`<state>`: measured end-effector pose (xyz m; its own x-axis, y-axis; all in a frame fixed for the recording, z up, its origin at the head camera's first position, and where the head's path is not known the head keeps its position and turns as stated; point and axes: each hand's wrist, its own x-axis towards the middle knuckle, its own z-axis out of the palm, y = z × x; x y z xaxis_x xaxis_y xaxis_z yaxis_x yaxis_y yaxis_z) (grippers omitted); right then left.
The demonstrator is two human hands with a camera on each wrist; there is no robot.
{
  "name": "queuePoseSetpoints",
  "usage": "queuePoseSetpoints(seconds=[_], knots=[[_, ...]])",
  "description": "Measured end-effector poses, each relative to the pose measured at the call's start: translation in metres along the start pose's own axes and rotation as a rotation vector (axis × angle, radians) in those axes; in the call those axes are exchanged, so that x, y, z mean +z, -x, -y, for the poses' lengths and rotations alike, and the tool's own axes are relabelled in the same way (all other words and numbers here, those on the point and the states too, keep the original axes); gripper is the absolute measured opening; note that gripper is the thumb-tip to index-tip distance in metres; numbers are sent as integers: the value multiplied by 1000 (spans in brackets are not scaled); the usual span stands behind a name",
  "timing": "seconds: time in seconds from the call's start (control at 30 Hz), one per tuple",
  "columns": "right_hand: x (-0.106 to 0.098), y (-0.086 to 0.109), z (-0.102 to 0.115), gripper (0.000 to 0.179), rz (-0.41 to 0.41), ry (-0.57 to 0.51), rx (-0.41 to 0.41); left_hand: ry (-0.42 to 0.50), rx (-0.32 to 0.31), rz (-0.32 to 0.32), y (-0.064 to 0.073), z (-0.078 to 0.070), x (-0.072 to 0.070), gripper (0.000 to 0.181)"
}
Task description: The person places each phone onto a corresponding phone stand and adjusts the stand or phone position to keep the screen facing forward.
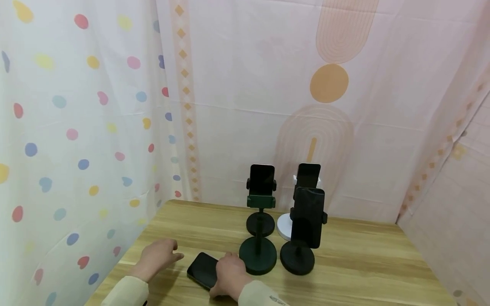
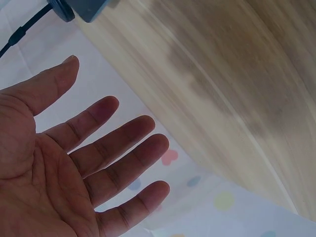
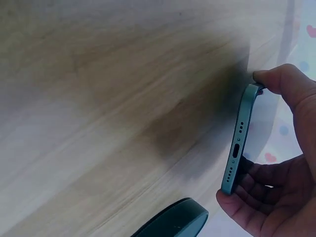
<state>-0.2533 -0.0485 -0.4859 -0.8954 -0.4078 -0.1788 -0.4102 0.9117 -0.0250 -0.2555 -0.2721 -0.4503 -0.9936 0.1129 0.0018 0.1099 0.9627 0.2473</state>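
A dark smartphone (image 1: 203,270) with a green edge is gripped across its width by my right hand (image 1: 231,275). In the right wrist view the thumb and fingers of that hand (image 3: 286,163) pinch opposite sides of the phone (image 3: 237,143), whose port end faces the camera. Left of the phone, my left hand (image 1: 158,257) hovers over the table, apart from it. Its fingers are spread and hold nothing in the left wrist view (image 2: 98,163). Just right of my right hand stands a dark green phone stand (image 1: 260,256) with nothing in its holder.
Behind it, a black stand (image 1: 260,225) carries a phone (image 1: 262,180). To the right, a black stand (image 1: 297,259) carries a larger phone (image 1: 308,216), partly hiding a white stand (image 1: 284,226) with another phone (image 1: 308,172). Patterned curtains (image 1: 245,106) border the wooden table (image 1: 363,263).
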Motion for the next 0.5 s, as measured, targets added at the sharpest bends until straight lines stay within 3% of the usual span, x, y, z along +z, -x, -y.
queuePoseSetpoints(seconds=[0.27, 0.5], knots=[[1, 10, -6, 58, -58, -78, 38, -33, 2, -17, -4, -4, 1, 30], [3, 25, -20, 67, -171, -177, 70, -33, 26, -10, -8, -9, 1, 31]])
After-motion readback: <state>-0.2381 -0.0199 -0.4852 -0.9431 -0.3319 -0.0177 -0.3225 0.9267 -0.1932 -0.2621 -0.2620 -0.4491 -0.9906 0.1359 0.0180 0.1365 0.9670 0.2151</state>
